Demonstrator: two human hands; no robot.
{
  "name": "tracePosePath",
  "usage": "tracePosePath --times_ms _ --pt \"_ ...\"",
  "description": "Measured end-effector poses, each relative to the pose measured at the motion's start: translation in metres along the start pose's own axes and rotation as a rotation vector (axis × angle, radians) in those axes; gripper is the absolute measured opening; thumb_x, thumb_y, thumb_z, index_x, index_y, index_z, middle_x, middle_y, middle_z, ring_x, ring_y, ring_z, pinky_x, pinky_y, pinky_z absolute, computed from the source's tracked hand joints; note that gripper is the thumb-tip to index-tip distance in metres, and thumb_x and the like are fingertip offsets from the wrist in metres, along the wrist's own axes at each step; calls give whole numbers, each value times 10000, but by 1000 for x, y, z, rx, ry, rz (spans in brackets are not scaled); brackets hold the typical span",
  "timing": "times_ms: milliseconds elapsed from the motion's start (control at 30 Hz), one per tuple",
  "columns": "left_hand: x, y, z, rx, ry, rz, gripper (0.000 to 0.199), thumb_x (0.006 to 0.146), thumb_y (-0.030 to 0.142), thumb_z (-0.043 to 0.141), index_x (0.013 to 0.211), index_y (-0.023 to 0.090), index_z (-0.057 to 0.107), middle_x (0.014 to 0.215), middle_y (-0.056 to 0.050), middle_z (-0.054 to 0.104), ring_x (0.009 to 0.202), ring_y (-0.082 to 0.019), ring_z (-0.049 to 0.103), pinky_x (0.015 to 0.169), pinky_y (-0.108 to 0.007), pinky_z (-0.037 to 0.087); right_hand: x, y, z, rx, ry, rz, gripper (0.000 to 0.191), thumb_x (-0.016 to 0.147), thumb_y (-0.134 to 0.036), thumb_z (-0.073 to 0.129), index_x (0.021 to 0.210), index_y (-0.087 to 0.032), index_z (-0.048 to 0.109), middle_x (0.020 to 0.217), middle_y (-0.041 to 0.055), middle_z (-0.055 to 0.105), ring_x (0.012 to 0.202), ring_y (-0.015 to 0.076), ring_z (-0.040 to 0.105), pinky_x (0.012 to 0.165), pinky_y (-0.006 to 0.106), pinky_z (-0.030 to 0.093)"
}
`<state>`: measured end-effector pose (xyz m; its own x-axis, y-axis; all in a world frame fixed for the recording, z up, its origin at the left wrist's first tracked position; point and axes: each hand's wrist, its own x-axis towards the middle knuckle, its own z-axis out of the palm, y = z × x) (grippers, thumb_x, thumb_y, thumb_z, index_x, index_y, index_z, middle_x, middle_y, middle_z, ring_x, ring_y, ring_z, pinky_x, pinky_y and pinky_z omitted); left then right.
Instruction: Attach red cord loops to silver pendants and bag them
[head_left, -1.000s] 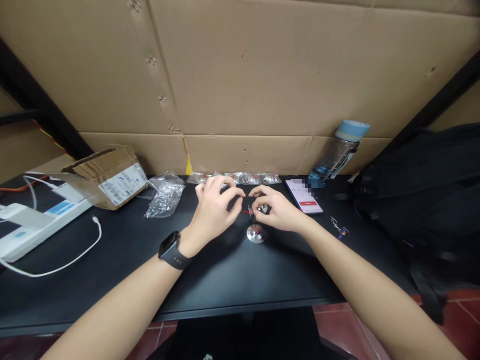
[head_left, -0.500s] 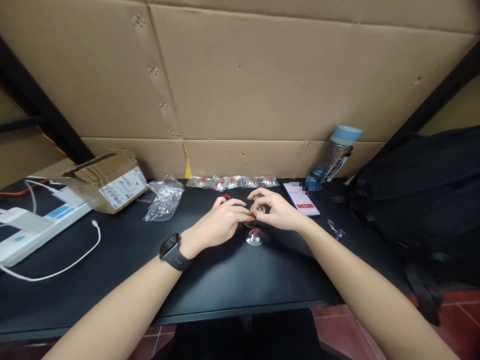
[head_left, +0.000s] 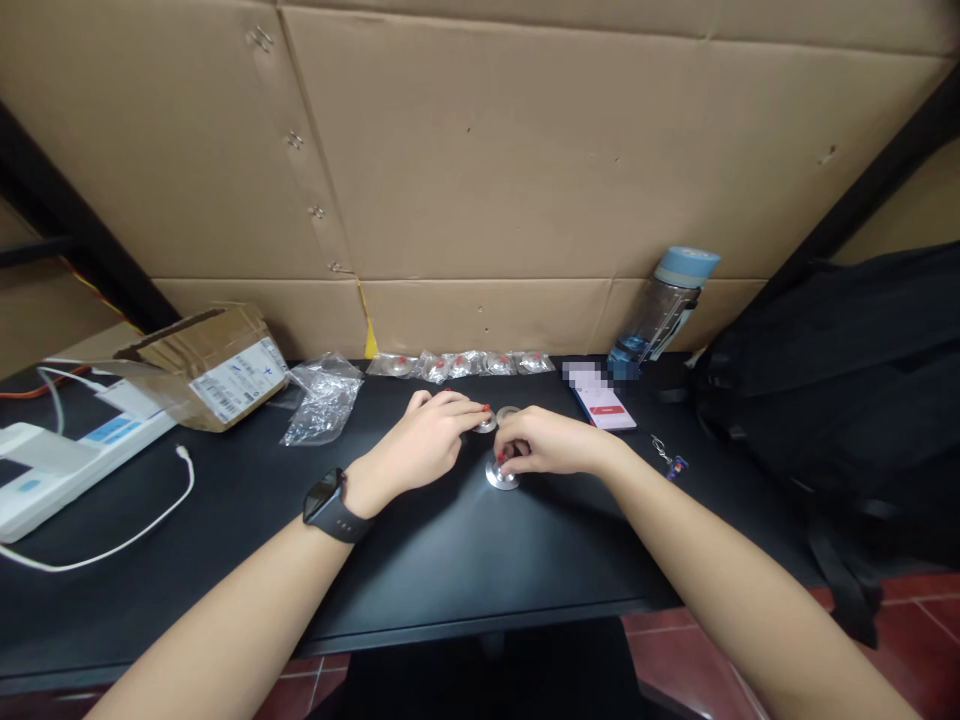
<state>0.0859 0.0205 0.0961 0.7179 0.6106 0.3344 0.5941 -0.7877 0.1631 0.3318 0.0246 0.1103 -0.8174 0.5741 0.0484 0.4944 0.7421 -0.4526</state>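
My right hand [head_left: 536, 440] pinches the red centre of a shiny metal disc [head_left: 502, 476] that lies on the black table. To the left and slightly farther back, my left hand [head_left: 431, 440] has its fingertips on a second metal disc with a red top [head_left: 486, 420]; its fingers are together. Another round metal piece [head_left: 508, 412] shows just behind my right hand, partly covered by it. A black watch is on my left wrist.
Several bagged discs [head_left: 465, 365] line the back edge. A plastic bag [head_left: 324, 400], an open cardboard box [head_left: 225, 375] and a power strip [head_left: 112, 440] are left. A phone [head_left: 604, 400], bottle [head_left: 664, 310], small trinket [head_left: 675, 467] and black backpack [head_left: 847, 400] are right.
My right hand has moved down toward me and now grips the nearest disc's red centre. My left hand has shifted slightly left, apart from the right, and the view has shifted slightly.
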Motion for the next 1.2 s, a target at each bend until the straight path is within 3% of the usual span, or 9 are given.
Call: tracePosePath --times_ms 167,267,467,567,1200 --pt "1 -2 -5 3 65 -54 667 823 -5 404 1411 271 558 1484 -36 577 1311 -230 516 971 -414 293 -2 -1 6 -81 30 9 12 854 -204 758 854 -200 747 781 10 681 726 147 609 685 252 430" --pt "1 -1 -7 9 83 -82 683 811 -5 403 1412 281 554 1486 -32 574 1321 -229 507 954 -417 286 -4 -4 3 -145 121 56 75 843 -138 731 826 -211 726 847 13 690 754 150 617 689 258 426" --pt "1 2 -2 -14 33 -98 704 799 -22 391 1404 296 561 1421 -34 629 1293 -242 528 917 -420 280 -7 -1 -20 -165 706 147 79 932 -177 645 872 -198 691 868 37 682 783 168 607 731 289 451" --pt "1 1 -3 -11 60 -133 720 779 -29 390 1399 293 562 1430 -40 620 1298 -244 524 912 -421 280 -9 1 -28 -163 856 152 81 930 -203 654 857 -193 689 846 41 680 738 168 593 697 294 452" --pt "5 -9 -23 -102 189 -286 764 788 32 411 1478 345 510 1472 -34 585 1344 -280 499 1053 -509 320 -7 -3 -24 -41 859 203 179 940 -350 649 874 -195 711 850 62 682 699 174 570 660 311 453"
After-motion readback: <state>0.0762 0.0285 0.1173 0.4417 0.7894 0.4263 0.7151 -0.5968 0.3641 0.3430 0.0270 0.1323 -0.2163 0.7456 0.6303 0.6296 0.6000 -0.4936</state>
